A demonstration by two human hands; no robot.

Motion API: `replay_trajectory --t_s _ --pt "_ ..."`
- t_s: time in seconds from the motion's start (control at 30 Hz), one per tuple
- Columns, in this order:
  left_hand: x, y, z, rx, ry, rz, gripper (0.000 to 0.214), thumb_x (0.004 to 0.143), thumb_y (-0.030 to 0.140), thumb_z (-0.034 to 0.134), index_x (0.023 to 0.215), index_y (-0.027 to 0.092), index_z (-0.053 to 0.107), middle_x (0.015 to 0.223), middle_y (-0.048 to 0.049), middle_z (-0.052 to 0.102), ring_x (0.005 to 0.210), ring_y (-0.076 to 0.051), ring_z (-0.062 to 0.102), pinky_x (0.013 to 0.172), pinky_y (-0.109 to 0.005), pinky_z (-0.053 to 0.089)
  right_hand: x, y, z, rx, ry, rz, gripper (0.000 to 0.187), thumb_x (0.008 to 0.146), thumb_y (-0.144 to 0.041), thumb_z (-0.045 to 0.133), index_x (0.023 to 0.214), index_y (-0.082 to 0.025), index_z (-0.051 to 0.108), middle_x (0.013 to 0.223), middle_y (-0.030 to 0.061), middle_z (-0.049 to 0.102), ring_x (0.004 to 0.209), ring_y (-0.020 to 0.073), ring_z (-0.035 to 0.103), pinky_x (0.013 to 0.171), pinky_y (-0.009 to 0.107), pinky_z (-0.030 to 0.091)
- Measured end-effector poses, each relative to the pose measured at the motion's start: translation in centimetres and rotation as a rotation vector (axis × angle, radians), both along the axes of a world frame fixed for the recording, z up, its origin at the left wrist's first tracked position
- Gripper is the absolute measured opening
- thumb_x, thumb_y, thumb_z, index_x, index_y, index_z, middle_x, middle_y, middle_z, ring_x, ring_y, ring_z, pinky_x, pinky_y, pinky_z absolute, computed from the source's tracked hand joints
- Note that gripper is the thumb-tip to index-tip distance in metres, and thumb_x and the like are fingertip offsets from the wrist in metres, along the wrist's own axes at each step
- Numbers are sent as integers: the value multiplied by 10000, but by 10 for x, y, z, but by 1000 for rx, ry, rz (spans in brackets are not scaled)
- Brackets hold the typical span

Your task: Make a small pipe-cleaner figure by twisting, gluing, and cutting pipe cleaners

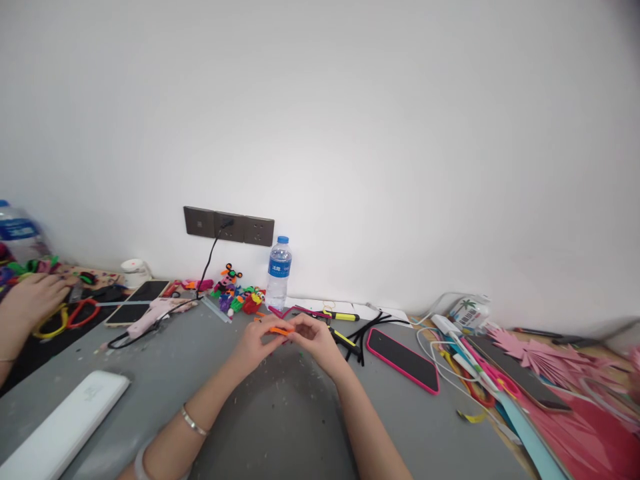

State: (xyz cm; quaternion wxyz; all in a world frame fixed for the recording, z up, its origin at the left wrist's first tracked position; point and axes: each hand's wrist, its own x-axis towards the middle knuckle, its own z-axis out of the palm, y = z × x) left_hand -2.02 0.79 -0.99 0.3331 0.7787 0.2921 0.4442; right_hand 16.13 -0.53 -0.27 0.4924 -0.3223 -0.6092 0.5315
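My left hand (254, 345) and my right hand (316, 339) meet over the grey table, fingertips pinched close together. Between them runs an orange pipe cleaner (281, 331), gripped from both sides; its ends are partly hidden by the fingers. Just behind my hands a magenta pipe cleaner (306, 310) lies bent. Yellow-and-black pliers (346, 341) rest beside my right hand, next to several black pipe cleaners (369, 328). Left of my hands sit small colourful pipe cleaner figures (245, 298).
A water bottle (279, 275) stands behind my hands. A pink glue gun (150, 319) with its cord lies left, a white case (67, 427) nearer. Right are a pink-edged phone (403, 361), cables and papers. Another person's hand (36, 298) is at far left.
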Motion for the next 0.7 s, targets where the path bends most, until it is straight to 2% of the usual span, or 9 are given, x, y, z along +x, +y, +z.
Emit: replay_trajectory --t_s 0.1,0.2,0.37,0.53,0.7 --pt "3 -2 0 -66 -76 39 243 830 203 594 1072 212 576 928 -33 701 867 -172 680 783 -304 565 -2 0 1 30 -6 -42 198 753 -353 723 836 -184 663 808 16 621 705 154 580 671 289 460" --pt "5 -3 -1 -55 -113 95 310 801 209 634 1084 215 510 865 -15 714 820 -169 701 782 -313 573 -3 -1 2 44 -4 -73 200 746 -355 728 829 -182 674 794 16 619 690 147 562 648 276 448" --pt "4 1 -7 128 -74 208 285 817 252 634 1085 204 550 924 -54 732 792 -179 721 735 -297 585 -5 -1 3 -2 50 -91 216 736 -369 734 836 -184 685 817 27 646 735 164 589 694 298 476" --pt "1 5 -10 347 32 244 160 871 296 584 976 204 661 883 -50 752 754 -168 717 699 -266 580 -7 -1 3 -77 99 -92 211 713 -354 756 831 -190 697 776 14 663 726 160 605 707 297 488" --pt "2 4 -11 385 52 277 278 903 312 542 1147 220 639 1017 -72 744 830 -183 719 764 -292 580 -8 1 0 -115 141 -113 233 668 -360 787 802 -194 694 688 -8 644 652 146 585 668 291 493"
